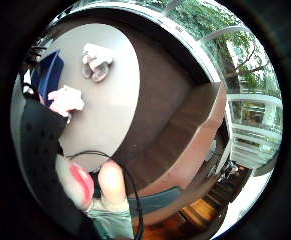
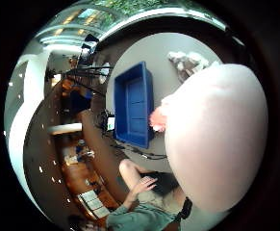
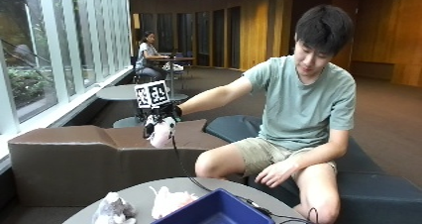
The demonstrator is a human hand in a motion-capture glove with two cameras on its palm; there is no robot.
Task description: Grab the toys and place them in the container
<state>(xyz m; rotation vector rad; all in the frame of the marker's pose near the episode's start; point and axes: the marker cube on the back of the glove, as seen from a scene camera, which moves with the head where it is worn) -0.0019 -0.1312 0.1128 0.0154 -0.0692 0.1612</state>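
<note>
In the outside view my gloved right hand (image 3: 162,113) is raised well above the round grey table (image 3: 138,193) and grips a pale pink plush toy (image 3: 162,133) that hangs below it. That toy fills much of the thumb side palm view (image 2: 214,139) and shows beside the palm in the other palm view (image 1: 77,181). On the table lie a grey plush toy (image 3: 113,209) (image 1: 96,62) (image 2: 187,62) and a pink plush toy (image 3: 170,200) (image 1: 66,100) (image 2: 157,118). A blue container (image 3: 217,211) (image 1: 47,75) (image 2: 132,103) stands next to the pink one, with nothing seen inside it.
A brown bench (image 3: 73,157) runs behind the table, with windows beyond it. A black cable (image 3: 198,184) trails from the hand across the table's edge. The person's knee (image 3: 214,164) and bare left hand (image 3: 277,173) are beside the table.
</note>
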